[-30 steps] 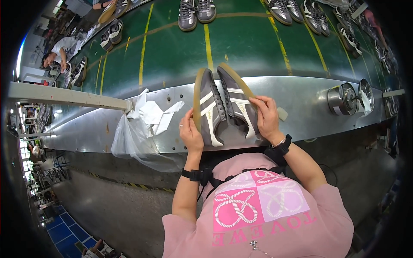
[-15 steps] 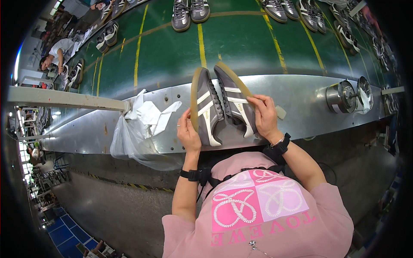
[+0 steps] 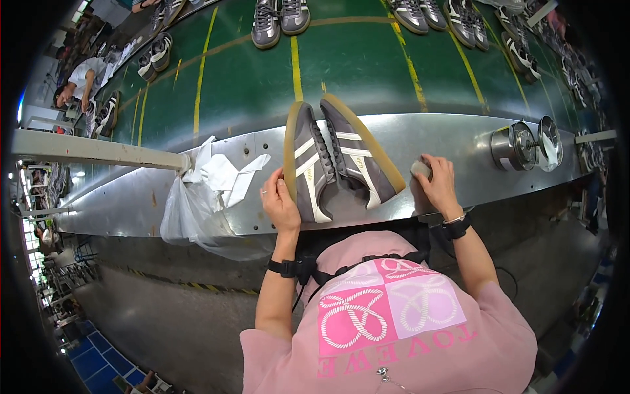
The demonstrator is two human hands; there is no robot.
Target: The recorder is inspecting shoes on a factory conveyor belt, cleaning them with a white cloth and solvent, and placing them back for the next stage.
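Note:
Two grey sneakers with white stripes, dark laces and tan gum soles lie on their sides on the metal ledge, toes pointing away and soles outward. The left sneaker has my left hand at its sole near the heel, fingers curled against it. The right sneaker lies tilted on the ledge with no hand on it. Right of it, my right hand has thumb and fingers closed around a small pale block, which is partly covered by them.
Beyond the ledge runs a green belt with yellow lines, carrying several pairs of sneakers. White paper and a clear plastic bag lie left, by a pale metal bar. A metal canister stands right. A co-worker is far left.
My right hand has let go of the right sneaker and moved right to the small pale block, closing its fingers around it. My left hand stays at the left sneaker.

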